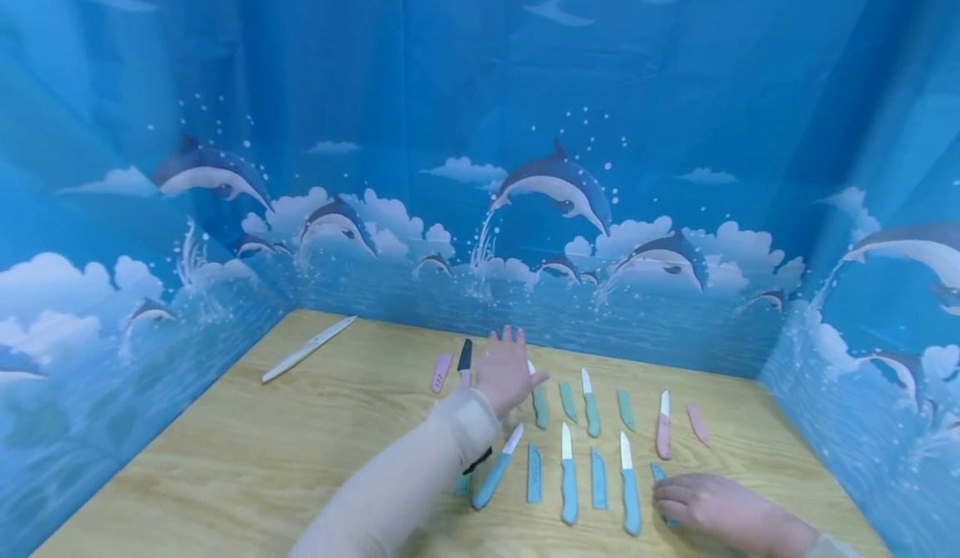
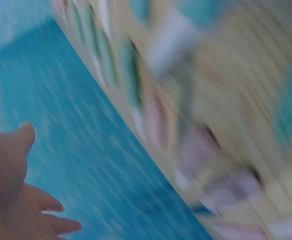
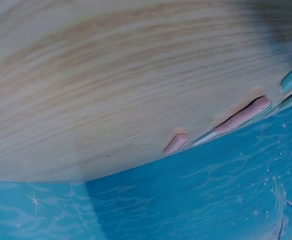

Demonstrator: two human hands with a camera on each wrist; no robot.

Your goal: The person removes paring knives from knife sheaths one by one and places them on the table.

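My left hand [image 1: 504, 375] reaches over the back row with its fingers spread and straight, holding nothing. Beneath and beside it lie a knife with a dark blade [image 1: 466, 355] and a green-handled knife [image 1: 540, 406], both partly covered. In the left wrist view the same hand [image 2: 16, 200] shows at the lower left. At the front right, my right hand [image 1: 705, 504] grips a blue knife sheath [image 1: 657, 472] lying on the table; its middle is hidden under the fingers. Left of that hand lies a blue-handled knife [image 1: 630, 491]. The right wrist view does not show the hand.
More blue-handled knives [image 1: 569, 483] and blue sheaths [image 1: 534, 473] lie in the front row. Behind are green sheaths [image 1: 626, 410], a pink knife [image 1: 663, 435] and pink sheaths [image 1: 698, 425]. A long white knife [image 1: 309, 350] lies far left. A dolphin-print curtain [image 1: 480, 275] surrounds the wooden table [image 1: 225, 458].
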